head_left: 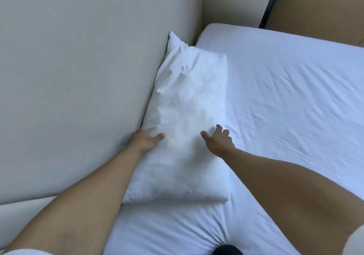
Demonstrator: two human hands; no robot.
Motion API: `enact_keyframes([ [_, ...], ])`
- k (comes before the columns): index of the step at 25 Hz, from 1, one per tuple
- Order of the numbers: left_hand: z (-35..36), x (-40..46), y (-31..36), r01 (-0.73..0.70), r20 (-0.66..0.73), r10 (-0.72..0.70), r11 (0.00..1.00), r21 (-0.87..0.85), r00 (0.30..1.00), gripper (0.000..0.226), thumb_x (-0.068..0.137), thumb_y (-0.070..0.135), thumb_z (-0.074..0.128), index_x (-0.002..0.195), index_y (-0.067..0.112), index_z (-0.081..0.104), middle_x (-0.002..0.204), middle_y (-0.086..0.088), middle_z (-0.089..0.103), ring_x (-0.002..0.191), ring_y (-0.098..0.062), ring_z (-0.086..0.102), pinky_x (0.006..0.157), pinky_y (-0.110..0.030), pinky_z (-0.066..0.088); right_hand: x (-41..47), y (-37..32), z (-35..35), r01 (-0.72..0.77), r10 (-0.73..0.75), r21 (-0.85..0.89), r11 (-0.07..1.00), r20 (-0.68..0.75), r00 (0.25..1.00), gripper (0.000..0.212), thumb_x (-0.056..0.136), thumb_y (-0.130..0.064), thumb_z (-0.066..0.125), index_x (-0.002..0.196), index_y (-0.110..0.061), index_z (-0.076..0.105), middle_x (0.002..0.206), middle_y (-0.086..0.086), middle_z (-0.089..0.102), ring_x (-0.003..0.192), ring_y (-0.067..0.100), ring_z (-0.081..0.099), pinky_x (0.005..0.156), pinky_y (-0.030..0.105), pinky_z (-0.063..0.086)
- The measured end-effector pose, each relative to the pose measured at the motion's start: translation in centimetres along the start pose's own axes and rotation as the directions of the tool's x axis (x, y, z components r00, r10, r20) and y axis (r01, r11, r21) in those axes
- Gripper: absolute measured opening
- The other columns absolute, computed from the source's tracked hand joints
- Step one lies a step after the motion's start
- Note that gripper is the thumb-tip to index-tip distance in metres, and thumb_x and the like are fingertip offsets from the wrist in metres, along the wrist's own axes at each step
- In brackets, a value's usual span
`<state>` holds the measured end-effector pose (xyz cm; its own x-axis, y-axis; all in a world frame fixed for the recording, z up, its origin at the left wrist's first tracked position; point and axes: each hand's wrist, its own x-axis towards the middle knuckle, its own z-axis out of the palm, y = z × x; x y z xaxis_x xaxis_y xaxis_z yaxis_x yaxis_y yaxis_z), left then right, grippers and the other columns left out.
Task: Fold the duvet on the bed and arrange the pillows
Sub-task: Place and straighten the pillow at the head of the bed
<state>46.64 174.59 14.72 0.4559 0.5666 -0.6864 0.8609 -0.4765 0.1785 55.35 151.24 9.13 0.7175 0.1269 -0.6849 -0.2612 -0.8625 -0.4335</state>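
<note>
**Pillow set against the headboard, both hands on it**

Pillow (185,116), white and long, is your landmark here. It lies lengthwise on the white bed sheet (285,101), one long side pressed against the padded beige headboard (78,77), which fills everything to the pillow's left.

Your left hand (144,139) rests on that headboard side of the pillow, wedged between pillow and headboard. The thumb lies straight on the fabric; the other fingers are hidden behind the pillow's edge, so you cannot tell whether they are curled round it.

Your right hand (217,139) is over the pillow's opposite side, fingers spread and relaxed, gripping nothing. Whether it touches the fabric or hovers just above is unclear.

Right of the pillow, the sheet runs out bare and lightly wrinkled. Past the pillow's far end are a tan wall (236,0) and a dark vertical strip (270,4). No duvet and no second pillow show in this view.

This looks like the pillow-arranging step, with the pillow nearly seated. Risks from here:

- Pushing harder with the right hand than the left could swing the pillow out of line with the headboard.
- Pulling the left hand out quickly may drag the pillow's edge away from the headboard.
- Pressing down may leave the filling dented and uneven.
</note>
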Motion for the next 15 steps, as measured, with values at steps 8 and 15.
enact_keyframes([
  [8,13.0,16.9,5.9,0.197,-0.162,-0.188,0.98,0.039,0.969,0.155,0.048,0.1,0.059,0.159,0.004,0.008,0.162,-0.013,0.025,0.15,-0.032,0.025,0.12,-0.047,0.023,20.2,3.3,9.1,-0.041,0.2,0.325,0.945,-0.473,0.858,0.091,0.081,-0.079,0.056,0.134,-0.005,0.044,0.127,0.013,0.054,0.121,0.036,0.048,0.106,0.045,0.037],
  [15,12.3,17.8,6.2,0.194,-0.134,-0.18,0.977,0.093,0.974,0.163,0.036,0.107,0.05,0.163,0.012,0.011,0.166,-0.007,0.026,0.151,-0.029,0.028,0.122,-0.048,0.026,21.3,3.1,8.0,0.03,0.149,0.348,0.937,-0.475,0.867,0.075,0.083,-0.071,0.061,0.12,-0.008,0.05,0.12,0.014,0.059,0.118,0.038,0.052,0.102,0.049,0.041],
])
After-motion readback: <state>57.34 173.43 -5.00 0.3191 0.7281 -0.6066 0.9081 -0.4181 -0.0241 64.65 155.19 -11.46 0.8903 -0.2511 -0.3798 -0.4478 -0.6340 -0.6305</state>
